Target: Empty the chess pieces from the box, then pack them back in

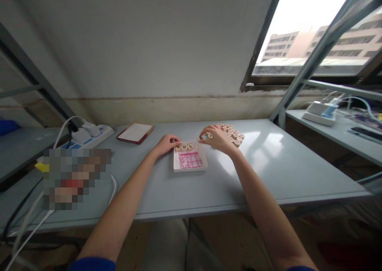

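A shallow white box (191, 168) lies on the grey-blue desk, its floor showing a pink grid pattern. Three round wooden pieces with characters (184, 147) sit in a row along its far side. My left hand (167, 144) is at the box's far left corner, fingers bent together near the leftmost piece; what they grip, if anything, is hidden. Beyond the box's far right corner, my right hand (217, 139) is curled, with thumb and fingertips pinched near the rim; a light object seems to be between them, too small to name. Several more round pieces (234, 135) lie clustered behind my right hand.
A notepad-like object with a red edge (135, 133) lies at the back left. A power strip with plugs (95, 135) and loose cables are on the left, beside a blurred patch. The desk's front edge (191, 214) runs below my arms. Metal frame posts stand on both sides.
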The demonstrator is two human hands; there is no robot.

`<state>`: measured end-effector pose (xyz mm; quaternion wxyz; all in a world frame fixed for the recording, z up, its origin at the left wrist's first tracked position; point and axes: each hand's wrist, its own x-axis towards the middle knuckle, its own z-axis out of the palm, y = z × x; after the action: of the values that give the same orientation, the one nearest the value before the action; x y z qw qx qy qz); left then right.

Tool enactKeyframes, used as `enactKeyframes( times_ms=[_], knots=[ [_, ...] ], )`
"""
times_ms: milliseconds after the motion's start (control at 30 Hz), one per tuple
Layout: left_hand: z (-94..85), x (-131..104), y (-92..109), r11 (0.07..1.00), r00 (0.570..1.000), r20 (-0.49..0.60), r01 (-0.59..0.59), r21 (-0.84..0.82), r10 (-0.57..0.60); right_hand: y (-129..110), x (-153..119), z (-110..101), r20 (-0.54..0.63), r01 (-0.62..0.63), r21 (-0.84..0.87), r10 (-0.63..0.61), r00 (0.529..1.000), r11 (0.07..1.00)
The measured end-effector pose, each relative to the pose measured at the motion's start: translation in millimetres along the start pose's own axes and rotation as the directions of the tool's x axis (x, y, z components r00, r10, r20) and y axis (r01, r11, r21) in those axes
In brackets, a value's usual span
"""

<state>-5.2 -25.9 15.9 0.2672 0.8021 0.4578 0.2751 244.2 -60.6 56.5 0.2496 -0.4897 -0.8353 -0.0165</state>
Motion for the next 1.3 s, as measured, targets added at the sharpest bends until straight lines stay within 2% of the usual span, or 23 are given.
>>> enactKeyframes(
  times_ms=[133,300,433,633,700,800,867,967,1067,1300],
  knots=[
    [-0.1,1,0,0.999,1.000,-0.007,-0.029,0.024,0.029,-11,-3,11,0.107,0.075,-0.064,-0.068,0.992,0.995],
    [0.4,1,-2,0.999,0.999,0.001,-0.043,0.026,0.043,-15,-6,20,0.075,0.116,-0.126,-0.107,0.991,0.985],
    [0.5,1,-2,0.998,0.999,-0.003,-0.050,0.027,0.050,-16,-5,22,0.098,0.133,-0.129,-0.121,0.988,0.983],
    [-0.3,1,0,0.999,1.000,0.002,-0.027,0.021,0.027,-12,-3,10,0.069,0.127,-0.084,-0.122,0.990,0.988],
    [-0.8,0,1,0.999,1.000,0.002,-0.023,0.028,0.023,-6,-2,0,0.020,0.084,-0.097,-0.082,0.996,0.992],
    [-1.3,0,1,1.000,1.000,0.002,-0.014,0.022,0.014,9,-2,-15,-0.086,-0.057,-0.148,0.044,0.995,0.987],
    [-1.6,0,1,1.000,1.000,0.002,-0.013,0.021,0.013,18,-5,-20,-0.094,-0.150,-0.184,0.135,0.986,0.971],
    [-2.3,0,1,0.999,1.000,-0.003,-0.029,0.033,0.029,29,-10,-18,0.060,-0.224,-0.239,0.244,0.968,0.945],
    [-3.0,0,2,0.999,1.000,-0.006,-0.026,0.024,0.026,34,-13,-13,0.220,-0.246,-0.215,0.293,0.930,0.945],
    [-2.3,-1,5,0.999,1.000,-0.003,0.023,-0.035,-0.023,35,-13,-9,0.215,-0.232,-0.213,0.277,0.936,0.949]
  ],
)
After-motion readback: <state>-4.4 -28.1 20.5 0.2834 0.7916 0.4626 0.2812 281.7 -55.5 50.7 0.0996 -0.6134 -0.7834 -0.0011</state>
